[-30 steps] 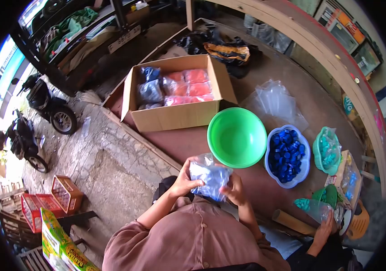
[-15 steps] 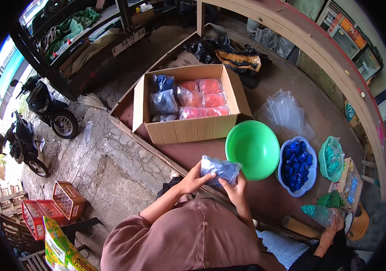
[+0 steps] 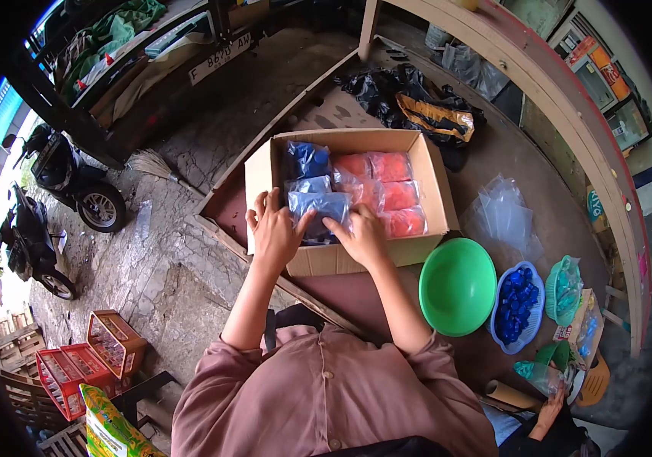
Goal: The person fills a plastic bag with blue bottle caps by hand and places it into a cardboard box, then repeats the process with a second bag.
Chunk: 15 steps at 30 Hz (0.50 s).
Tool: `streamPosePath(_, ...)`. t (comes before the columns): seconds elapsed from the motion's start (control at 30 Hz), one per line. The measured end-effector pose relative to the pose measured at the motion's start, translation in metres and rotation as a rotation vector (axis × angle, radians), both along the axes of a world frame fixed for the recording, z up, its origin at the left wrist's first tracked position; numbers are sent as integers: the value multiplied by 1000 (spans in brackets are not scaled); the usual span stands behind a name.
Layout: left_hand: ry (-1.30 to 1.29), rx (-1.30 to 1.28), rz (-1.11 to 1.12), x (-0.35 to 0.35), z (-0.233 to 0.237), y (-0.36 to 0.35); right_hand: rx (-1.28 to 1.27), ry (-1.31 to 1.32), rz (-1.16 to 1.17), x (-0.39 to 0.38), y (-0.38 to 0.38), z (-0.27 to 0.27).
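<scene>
Over the open cardboard box, both my hands hold a clear plastic packet with dark blue contents. My left hand has its thumb on the packet's near left side, and its fingers reach over the box's left edge. At the packet's right end is my right hand, thumb on top. Beneath and behind lie other blue packets in the box's left part. Several red-orange packets fill the right part. What the packets contain is too wrapped to make out.
Right of the box stand a green basin, a basket of blue caps and a teal basket. Flat clear bags and black plastic lie on the table. A co-worker's hand holds a bag at lower right.
Both my hands have moved forward from near my body to the box, carrying the blue packet into its left part. The view has shifted slightly.
</scene>
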<state>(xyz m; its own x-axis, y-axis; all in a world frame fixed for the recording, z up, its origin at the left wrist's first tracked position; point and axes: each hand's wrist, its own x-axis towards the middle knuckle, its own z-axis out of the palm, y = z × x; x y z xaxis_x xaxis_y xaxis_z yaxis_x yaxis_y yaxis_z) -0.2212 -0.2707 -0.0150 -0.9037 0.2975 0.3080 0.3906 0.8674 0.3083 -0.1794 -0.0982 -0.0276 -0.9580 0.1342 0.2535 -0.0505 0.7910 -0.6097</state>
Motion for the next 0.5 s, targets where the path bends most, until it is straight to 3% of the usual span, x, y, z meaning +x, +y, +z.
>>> streamPosePath(0.07, 60, -66, 26, -7, -9, -2, 227, -579, 106, -20, -2, -20)
streamPosePath(0.1, 76, -25, -11, -9, -8, -2, 229, -580, 102, -24, -1, -22)
streamPosePath(0.17, -244, -13, -289, -17, -11, -10, 236, -700, 122, -28, -1, -16)
streamPosePath(0.23, -404, -17, -336, -24, -13, -12, 228, -604, 114, -31, -6, -16)
streamPosePath(0.5, -508, 7, -350, -24, -6, -19, 202, -668, 147, -20, -9, -4)
